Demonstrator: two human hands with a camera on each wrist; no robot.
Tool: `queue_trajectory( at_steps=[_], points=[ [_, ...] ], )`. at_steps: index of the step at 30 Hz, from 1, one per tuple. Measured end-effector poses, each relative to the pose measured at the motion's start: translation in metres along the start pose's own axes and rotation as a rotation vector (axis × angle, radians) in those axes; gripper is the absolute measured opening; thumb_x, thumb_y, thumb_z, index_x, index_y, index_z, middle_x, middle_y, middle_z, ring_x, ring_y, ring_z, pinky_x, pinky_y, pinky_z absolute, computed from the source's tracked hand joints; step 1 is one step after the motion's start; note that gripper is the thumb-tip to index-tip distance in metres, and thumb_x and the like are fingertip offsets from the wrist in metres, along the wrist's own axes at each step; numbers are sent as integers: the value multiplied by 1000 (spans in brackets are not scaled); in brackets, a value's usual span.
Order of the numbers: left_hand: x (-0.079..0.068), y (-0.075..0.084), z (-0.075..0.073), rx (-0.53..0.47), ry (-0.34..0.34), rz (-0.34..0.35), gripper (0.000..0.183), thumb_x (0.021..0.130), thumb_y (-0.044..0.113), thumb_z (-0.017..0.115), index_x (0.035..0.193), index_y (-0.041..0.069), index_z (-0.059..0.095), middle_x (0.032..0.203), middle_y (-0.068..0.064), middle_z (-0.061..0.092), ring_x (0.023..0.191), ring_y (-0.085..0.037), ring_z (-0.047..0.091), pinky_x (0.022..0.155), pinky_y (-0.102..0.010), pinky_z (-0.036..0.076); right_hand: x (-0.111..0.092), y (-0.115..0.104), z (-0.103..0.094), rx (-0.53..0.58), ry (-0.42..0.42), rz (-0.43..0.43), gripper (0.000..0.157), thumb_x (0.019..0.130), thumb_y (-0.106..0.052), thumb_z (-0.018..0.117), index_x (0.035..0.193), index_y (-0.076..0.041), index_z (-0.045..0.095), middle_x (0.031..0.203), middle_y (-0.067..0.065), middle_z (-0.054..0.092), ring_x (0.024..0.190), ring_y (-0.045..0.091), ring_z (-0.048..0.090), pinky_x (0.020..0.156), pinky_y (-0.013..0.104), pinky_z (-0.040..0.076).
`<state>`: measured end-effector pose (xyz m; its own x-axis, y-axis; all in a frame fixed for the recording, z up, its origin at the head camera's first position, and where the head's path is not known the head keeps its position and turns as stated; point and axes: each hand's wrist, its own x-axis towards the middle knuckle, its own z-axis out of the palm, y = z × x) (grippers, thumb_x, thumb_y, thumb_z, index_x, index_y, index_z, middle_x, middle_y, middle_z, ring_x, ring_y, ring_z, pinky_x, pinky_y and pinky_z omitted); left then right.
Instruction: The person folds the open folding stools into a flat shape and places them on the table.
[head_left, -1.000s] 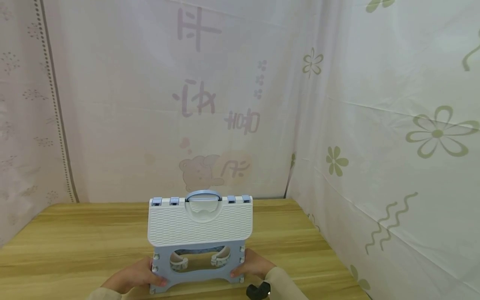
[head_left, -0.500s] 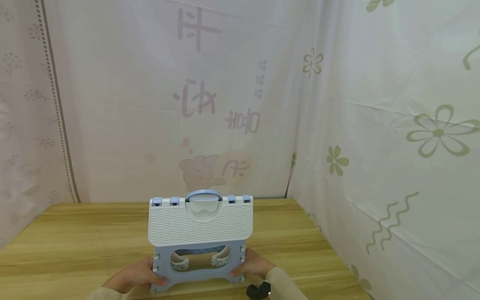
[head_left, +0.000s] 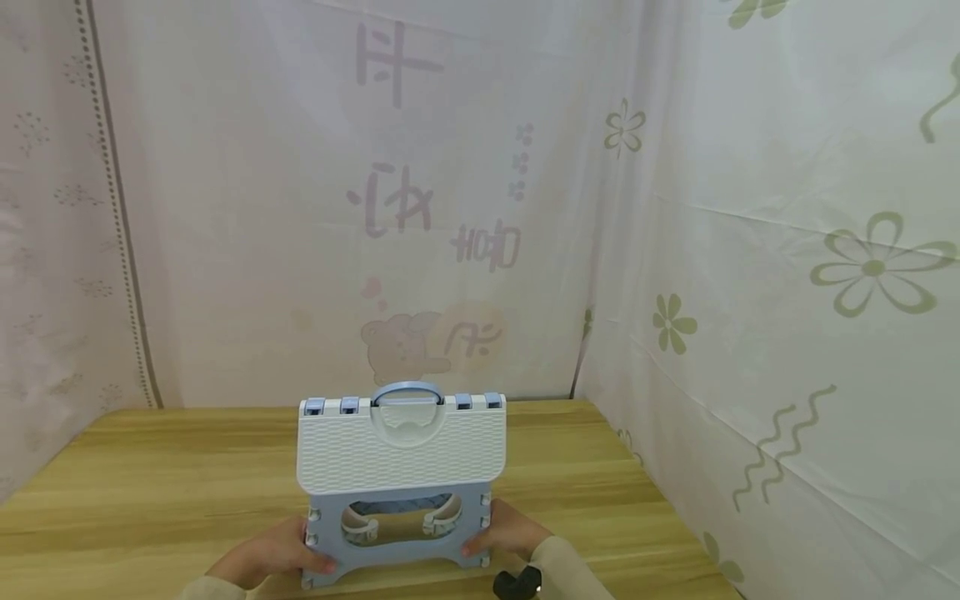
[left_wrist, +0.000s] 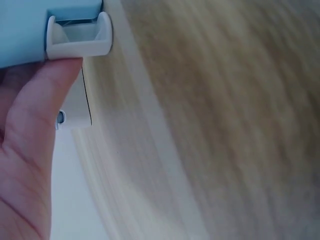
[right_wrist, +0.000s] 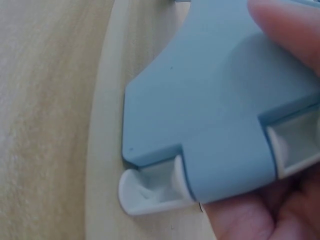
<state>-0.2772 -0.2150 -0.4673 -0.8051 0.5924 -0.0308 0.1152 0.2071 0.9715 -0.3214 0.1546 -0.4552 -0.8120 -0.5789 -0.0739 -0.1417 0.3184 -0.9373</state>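
A folding step stool (head_left: 401,458) stands on the table near its front edge, with a white textured top folded in two halves and a blue carry handle at the upper edge. Its blue leg panel (right_wrist: 215,95) has white hinge pieces along the sides. My left hand (head_left: 266,552) grips the lower left side of that panel, thumb over the front. On the opposite side my right hand (head_left: 513,531) holds the lower right edge, its thumb also on the front face. Behind the panel, the remaining fingers of both hands are mostly hidden in the head view.
The wood-grain table (head_left: 187,467) reaches back to a hanging printed curtain (head_left: 300,208). Another curtain with green flowers (head_left: 750,292) hangs along the right side. A small black object (head_left: 517,582) sits at the right wrist.
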Motion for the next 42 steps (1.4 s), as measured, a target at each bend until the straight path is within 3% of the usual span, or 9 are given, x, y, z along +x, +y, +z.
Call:
queue_trajectory(
  at_steps=[6, 19, 30, 42],
  points=[
    [2, -2, -1, -22, -31, 41, 50, 82, 7, 74, 110, -25, 49, 105, -16, 69, 89, -11, 62, 76, -23, 50, -1, -1, 0, 0, -1, -3, 55, 70, 5, 76, 122, 3, 58, 117, 11, 67, 104, 14, 59, 98, 35, 43],
    [0, -1, -2, 73, 27, -39, 50, 81, 12, 76, 113, -20, 54, 108, -19, 68, 92, -14, 60, 78, -25, 48, -1, 0, 2, -9, 16, 15, 59, 68, 5, 75, 124, 4, 57, 118, 10, 66, 103, 14, 59, 96, 34, 44],
    [0, 1, -1, 88, 38, -35, 47, 80, 12, 76, 111, -19, 56, 107, -20, 69, 91, -14, 61, 78, -26, 48, 2, 3, -1, -14, -5, -13, 53, 69, 5, 75, 120, 4, 59, 115, 12, 68, 102, 15, 60, 98, 36, 43],
    [-1, 2, -2, 65, 19, -47, 47, 82, 11, 76, 111, -20, 56, 106, -18, 69, 91, -14, 61, 78, -25, 48, 0, 0, -1, -7, 1, 27, 64, 70, 5, 76, 130, 2, 54, 122, 10, 64, 109, 17, 57, 103, 43, 40]
  ],
)
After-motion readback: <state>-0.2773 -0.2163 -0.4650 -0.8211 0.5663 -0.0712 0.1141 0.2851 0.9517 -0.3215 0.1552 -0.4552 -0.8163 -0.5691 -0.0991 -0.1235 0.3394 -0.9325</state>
